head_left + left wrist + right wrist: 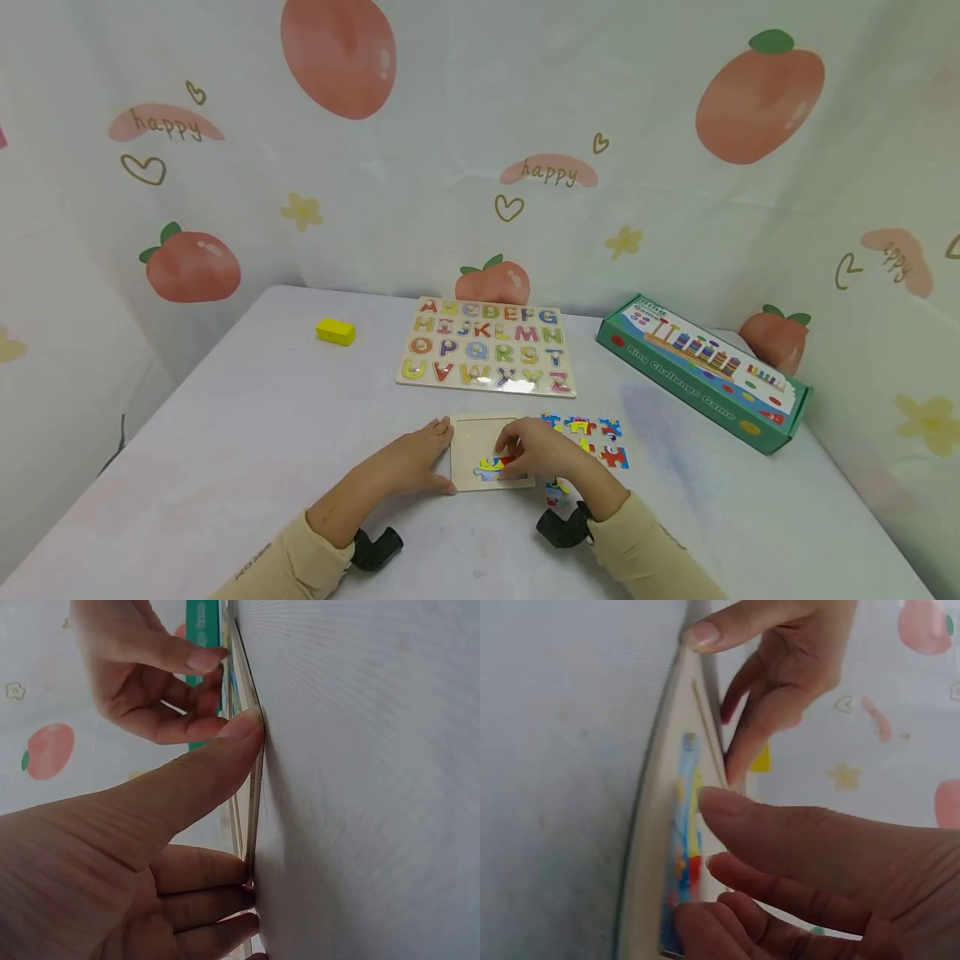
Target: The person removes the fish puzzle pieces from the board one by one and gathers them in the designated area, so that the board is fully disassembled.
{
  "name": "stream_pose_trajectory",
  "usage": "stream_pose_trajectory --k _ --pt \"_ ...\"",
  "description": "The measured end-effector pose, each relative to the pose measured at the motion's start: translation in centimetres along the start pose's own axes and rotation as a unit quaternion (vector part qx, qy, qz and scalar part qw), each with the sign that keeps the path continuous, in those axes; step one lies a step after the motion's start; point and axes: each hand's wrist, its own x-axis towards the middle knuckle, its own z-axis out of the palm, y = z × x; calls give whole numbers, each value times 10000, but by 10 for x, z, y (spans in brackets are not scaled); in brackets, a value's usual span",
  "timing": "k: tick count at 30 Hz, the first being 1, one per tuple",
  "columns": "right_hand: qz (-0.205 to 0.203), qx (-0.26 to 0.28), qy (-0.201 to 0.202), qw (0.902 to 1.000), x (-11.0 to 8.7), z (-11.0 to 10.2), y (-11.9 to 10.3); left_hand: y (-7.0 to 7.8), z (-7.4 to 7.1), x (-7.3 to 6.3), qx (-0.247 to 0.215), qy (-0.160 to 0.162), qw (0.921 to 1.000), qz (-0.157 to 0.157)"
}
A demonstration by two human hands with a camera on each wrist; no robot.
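Observation:
A shallow wooden puzzle tray [467, 433] lies flat on the table. Joined jigsaw pieces [487, 472] in blue, yellow and red fill part of its near side. My left hand [415, 460] rests against the tray's left edge, thumb at the near corner and fingertips farther up. My right hand [538, 450] is over the tray's right part, fingers bent, with a fingertip [697, 930] touching the pieces. Its thumb stands apart from the other fingers, with no piece visible between them. The hand hides part of the picture. Loose jigsaw pieces [613, 457] lie right of the tray.
Behind the tray lies a wooden alphabet board [487, 342] with coloured letters. A green game box [705, 371] sits at the back right, a yellow block [335, 332] at the back left. Another jigsaw piece [555, 495] is beneath the right wrist.

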Motion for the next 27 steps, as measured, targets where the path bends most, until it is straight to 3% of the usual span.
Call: stream_pose_trajectory --k 27 --pt "14 255 -69 9997 -1 7 2 -2 1 2 5 40 10000 -22"
